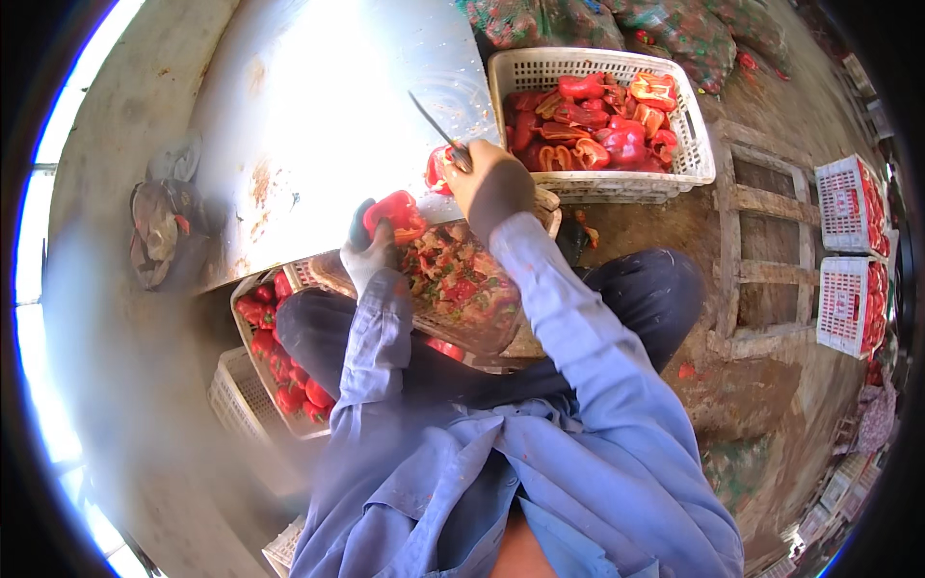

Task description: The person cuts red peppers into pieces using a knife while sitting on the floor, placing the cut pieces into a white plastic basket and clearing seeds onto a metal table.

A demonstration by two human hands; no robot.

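Observation:
My left hand, in a pale glove with dark fingertips, grips a red bell pepper piece whose cut side shows. My right hand is closed around a knife, its blade pointing up and left over the metal table. Another red pepper piece is at the fingers of that hand; whether it is held or lies on the table I cannot tell. Below both hands, a basket over my lap contains pepper cores, seeds and red scraps. Cut red peppers fill much of the white plastic crate at upper right.
The metal table reaches up to the wall. At lower left stand a crate of whole red peppers and a white crate. A wooden pallet, stacked pepper crates and mesh sacks are on the right and at the top.

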